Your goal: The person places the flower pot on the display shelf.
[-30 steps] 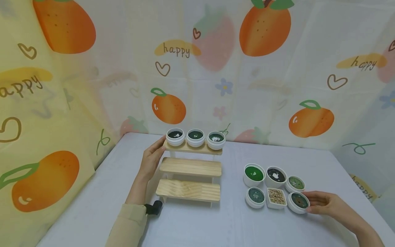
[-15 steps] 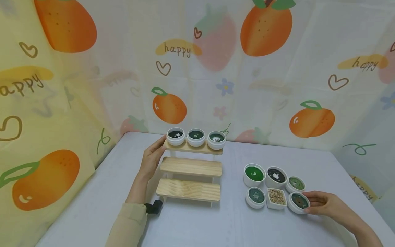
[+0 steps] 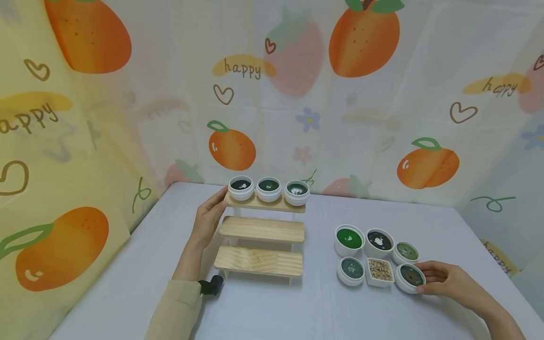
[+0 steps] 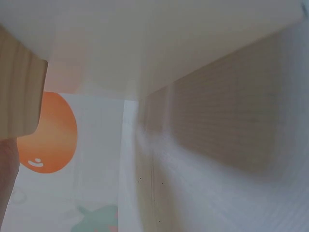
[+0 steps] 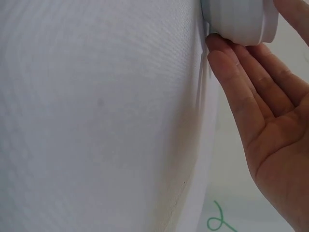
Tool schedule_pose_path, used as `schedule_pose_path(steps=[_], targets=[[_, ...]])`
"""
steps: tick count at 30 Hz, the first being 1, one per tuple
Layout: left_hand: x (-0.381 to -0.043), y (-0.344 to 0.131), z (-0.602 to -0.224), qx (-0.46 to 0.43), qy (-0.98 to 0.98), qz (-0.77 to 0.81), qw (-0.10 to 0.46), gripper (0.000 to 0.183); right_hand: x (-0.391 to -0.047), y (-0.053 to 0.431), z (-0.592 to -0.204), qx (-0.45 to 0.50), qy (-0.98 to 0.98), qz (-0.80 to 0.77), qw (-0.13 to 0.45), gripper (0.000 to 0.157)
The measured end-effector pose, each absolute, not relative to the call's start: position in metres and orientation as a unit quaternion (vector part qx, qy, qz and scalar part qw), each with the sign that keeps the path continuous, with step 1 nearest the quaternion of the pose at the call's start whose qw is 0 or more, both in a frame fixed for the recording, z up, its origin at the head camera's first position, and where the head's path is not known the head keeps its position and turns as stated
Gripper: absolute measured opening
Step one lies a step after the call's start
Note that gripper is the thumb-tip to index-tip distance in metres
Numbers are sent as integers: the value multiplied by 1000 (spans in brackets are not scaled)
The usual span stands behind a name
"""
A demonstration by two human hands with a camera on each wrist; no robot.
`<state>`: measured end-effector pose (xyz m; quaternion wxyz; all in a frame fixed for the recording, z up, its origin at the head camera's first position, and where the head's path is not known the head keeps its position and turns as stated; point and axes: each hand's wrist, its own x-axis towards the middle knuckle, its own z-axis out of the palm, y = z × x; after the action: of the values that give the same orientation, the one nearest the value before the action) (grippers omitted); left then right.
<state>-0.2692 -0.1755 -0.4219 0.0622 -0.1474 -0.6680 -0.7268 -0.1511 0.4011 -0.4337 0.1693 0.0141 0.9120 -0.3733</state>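
My left hand (image 3: 208, 219) holds the left end of the top board of a three-tier wooden display stand (image 3: 262, 229). In the left wrist view, the board's wooden end (image 4: 19, 87) shows at the left edge, with part of a finger (image 4: 7, 169) under it. Three small white bowls (image 3: 268, 190) with dark green contents stand in a row on that top board. At the right, my right hand (image 3: 446, 281) pinches the rim side of a round white bowl (image 3: 410, 278) with dark green and brown contents. The right wrist view shows its fingers (image 5: 236, 82) against the white bowl (image 5: 239, 21), which sits on the table.
Beside the pinched bowl stand a square white dish of beige bits (image 3: 380, 271), a bright green bowl (image 3: 350, 239), a black-and-white bowl (image 3: 380, 242), and two smaller green ones, left (image 3: 351, 271) and back (image 3: 406, 252). A fruit-print cloth (image 3: 361, 118) hangs behind the white table (image 3: 340, 316).
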Motion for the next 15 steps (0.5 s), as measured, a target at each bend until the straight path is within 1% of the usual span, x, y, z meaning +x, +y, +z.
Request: schedule_pose_path(steps=[7,15], targets=[[-269,-177,-423,-150,-664,-730,52,52,-150,403,-436,0,913,-373,168,74],[-270,-176,-423,-153,-662,-731,58,53,-149,406,-439,-20,908,-381,172,71]])
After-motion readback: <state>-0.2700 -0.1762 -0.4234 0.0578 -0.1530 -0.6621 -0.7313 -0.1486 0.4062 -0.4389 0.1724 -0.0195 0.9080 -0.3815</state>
